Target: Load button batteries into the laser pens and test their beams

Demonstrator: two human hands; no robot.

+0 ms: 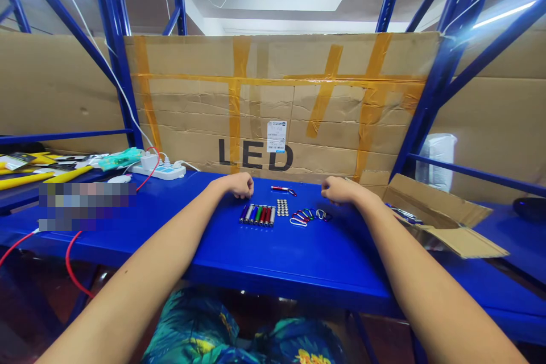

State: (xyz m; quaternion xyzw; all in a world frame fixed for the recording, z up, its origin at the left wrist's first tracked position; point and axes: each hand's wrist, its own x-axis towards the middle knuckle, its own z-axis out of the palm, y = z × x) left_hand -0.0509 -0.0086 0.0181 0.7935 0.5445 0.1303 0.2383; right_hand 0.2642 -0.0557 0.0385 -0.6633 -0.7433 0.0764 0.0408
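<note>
My left hand (238, 185) rests curled in a loose fist on the blue table (273, 256), just above a row of several small coloured flashlights (257, 214). My right hand (339, 189) is also curled shut on the table, beside a cluster of small carabiner clips (307, 216). Between the hands lie a single red flashlight with a clip (283, 189) and a grid of small silver button batteries (282, 207). Nothing shows inside either fist.
A taped cardboard sheet marked LED (277, 108) stands behind the table. An open cardboard box (435, 210) sits at the right. A white power strip (160, 170) with cables and yellow packages (25, 173) lie at the left. Blue rack posts (117, 51) frame the bench.
</note>
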